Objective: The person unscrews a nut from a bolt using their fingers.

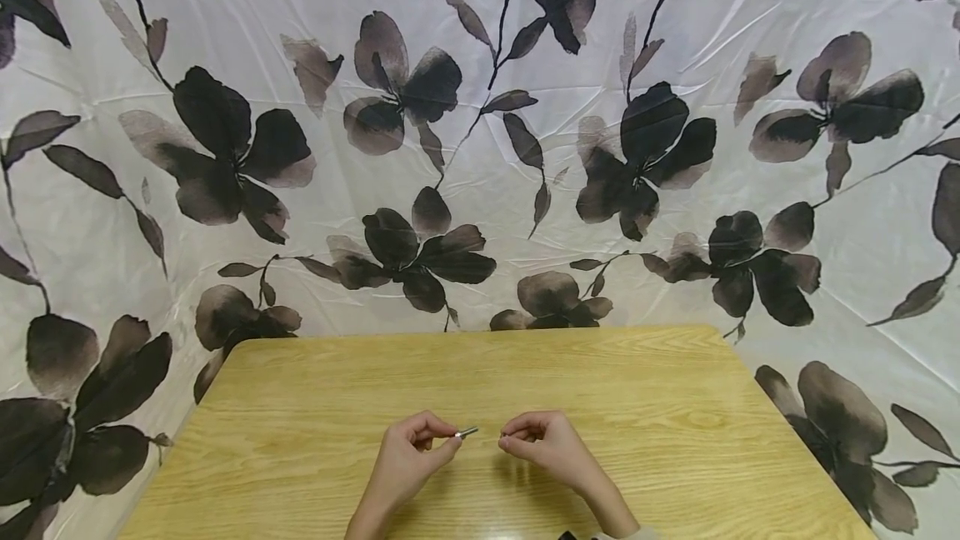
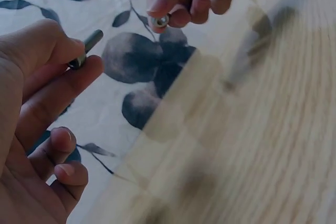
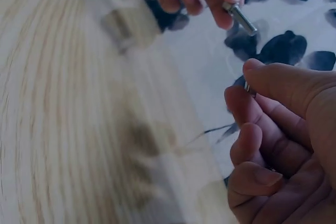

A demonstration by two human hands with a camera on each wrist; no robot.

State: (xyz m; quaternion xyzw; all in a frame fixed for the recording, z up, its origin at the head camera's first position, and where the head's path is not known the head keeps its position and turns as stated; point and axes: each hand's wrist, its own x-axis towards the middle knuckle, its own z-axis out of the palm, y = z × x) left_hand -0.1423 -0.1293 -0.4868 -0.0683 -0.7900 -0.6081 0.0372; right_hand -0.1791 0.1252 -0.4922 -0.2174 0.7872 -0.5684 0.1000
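My left hand [image 1: 405, 457] pinches a silver bolt [image 1: 468, 432] by its head end between thumb and index finger. The threaded shank [image 3: 244, 22] points toward the other hand, threads plain in the right wrist view. Opposite it, my right hand [image 1: 553, 448] pinches a small metal nut [image 2: 161, 21] with thumb and index fingertips; its round hole faces the bolt in the left wrist view. Only the nut's edge [image 3: 250, 88] shows in the right wrist view. A short gap separates bolt and nut. Both hands are above the table, other fingers loosely curled.
A light wood-grain table [image 1: 300, 398] lies under the hands. Behind it and at both sides hangs a white cloth [image 1: 525, 215] printed with dark flowers. A pale sleeve cuff [image 1: 637, 533] shows at the right forearm.
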